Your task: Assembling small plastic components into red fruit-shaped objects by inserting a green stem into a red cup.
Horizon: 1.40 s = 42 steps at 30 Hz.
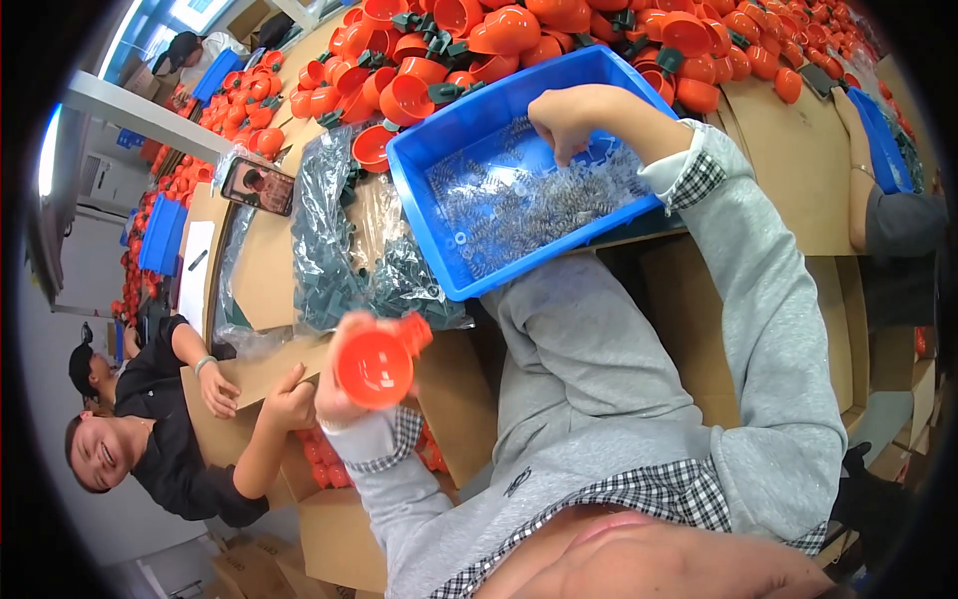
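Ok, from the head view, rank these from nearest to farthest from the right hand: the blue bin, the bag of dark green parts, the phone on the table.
1. Blue bin: the right hand reaches inside it.
2. Bag of dark green parts: just left of the bin.
3. Phone: farthest left, past the bag.

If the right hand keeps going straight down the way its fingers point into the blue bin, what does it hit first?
Most likely the heap of small metal springs on the bottom of the blue bin. The right hand has its fingertips right at or just above them; depth is unclear, so contact can't be confirmed.
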{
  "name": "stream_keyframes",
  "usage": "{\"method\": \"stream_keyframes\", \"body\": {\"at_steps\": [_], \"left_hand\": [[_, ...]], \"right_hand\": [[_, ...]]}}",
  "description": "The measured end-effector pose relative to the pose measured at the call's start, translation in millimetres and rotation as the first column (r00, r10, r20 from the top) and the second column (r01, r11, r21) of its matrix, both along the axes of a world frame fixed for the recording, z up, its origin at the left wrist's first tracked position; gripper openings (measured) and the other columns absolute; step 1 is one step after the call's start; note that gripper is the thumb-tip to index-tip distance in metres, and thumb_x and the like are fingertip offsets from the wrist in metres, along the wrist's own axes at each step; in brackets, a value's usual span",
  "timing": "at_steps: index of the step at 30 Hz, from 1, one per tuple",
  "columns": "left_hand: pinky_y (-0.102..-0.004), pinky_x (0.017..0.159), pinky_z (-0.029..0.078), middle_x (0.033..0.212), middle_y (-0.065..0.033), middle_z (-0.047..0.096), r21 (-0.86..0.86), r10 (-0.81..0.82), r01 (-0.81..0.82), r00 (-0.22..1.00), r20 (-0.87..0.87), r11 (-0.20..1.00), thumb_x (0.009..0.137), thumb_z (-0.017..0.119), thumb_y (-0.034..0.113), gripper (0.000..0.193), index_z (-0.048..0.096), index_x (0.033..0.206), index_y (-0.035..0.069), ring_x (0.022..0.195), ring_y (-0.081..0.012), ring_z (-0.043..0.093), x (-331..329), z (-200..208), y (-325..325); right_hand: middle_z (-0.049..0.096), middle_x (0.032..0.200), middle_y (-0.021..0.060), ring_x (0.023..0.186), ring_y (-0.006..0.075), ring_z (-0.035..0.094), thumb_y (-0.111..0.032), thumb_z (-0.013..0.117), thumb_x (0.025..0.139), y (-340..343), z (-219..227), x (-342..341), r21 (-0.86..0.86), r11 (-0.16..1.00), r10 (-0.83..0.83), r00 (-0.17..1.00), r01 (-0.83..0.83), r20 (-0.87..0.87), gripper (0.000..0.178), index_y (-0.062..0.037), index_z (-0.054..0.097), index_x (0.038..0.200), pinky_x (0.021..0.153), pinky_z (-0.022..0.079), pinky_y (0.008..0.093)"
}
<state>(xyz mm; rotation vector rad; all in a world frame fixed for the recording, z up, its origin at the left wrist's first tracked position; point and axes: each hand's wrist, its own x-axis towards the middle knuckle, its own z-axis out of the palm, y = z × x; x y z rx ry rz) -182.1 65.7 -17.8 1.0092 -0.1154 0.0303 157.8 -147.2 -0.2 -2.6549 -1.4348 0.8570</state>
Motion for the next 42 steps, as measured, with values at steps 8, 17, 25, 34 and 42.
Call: {"method": "stream_keyframes", "body": {"at_steps": [8,17,25,34,42], "left_hand": [[-0.0364,0.062,0.053,0.093,-0.0181,0.062,-0.094,0.036,-0.059,0.973,-0.229,0.994,0.089,0.046,0.029,0.038,0.049,0.11,-0.002,0.08,-0.0337,0.064,138.8,53.5,-61.2],[-0.0216,0.071,0.047,0.093,-0.0057,0.063,0.419,0.475,-0.433,0.88,0.006,0.798,0.091,0.052,0.017,0.022,0.058,0.103,0.0,0.08,-0.0097,0.059,202.0,7.1,-65.8],[-0.0213,0.073,0.046,0.093,-0.0062,0.063,0.409,0.447,-0.396,0.894,-0.033,0.822,0.09,0.052,0.017,0.023,0.058,0.102,-0.002,0.081,-0.0095,0.059,200.0,4.3,-64.5],[-0.0226,0.075,0.047,0.095,-0.0085,0.063,0.42,0.43,-0.384,0.903,-0.017,0.823,0.091,0.051,0.015,0.024,0.057,0.104,-0.004,0.084,-0.0112,0.06,200.4,4.2,-65.2],[-0.0231,0.077,0.047,0.097,-0.0103,0.063,0.419,0.428,-0.382,0.903,-0.018,0.824,0.091,0.051,0.015,0.025,0.055,0.106,-0.004,0.086,-0.0128,0.06,199.2,6.1,-66.1]], "right_hand": [[0.066,0.07,0.0117,0.068,0.0214,0.064,-0.008,0.071,0.064,6.9,-14.3,2.9,0.021,0.992,0.125,0.991,-0.126,0.038,0.013,0.0007,0.067,0.072,0.059,0.05,0.0319],[0.065,0.082,0.0067,0.076,0.0113,0.061,-0.01,0.064,0.074,1.7,15.9,5.3,0.773,0.563,0.236,0.839,0.292,-0.49,0.014,0.0006,0.064,0.083,0.073,0.048,0.024],[0.064,0.084,0.0047,0.079,0.0087,0.06,-0.015,0.069,0.079,6.5,12.4,2.9,0.81,0.494,0.177,0.875,0.317,-0.451,0.022,0.0021,0.061,0.09,0.076,0.047,0.0208],[0.063,0.084,0.0056,0.083,0.0107,0.06,-0.013,0.063,0.084,13.2,8.0,-1.2,0.863,0.481,0.232,0.927,0.153,-0.294,0.018,0.0028,0.061,0.092,0.078,0.048,0.0233],[0.066,0.081,0.0108,0.078,0.0158,0.062,-0.013,0.063,0.083,12.7,7.9,-6.6,0.858,0.499,0.2,0.947,0.123,-0.251,0.018,0.003,0.064,0.09,0.074,0.049,0.0276]]}}
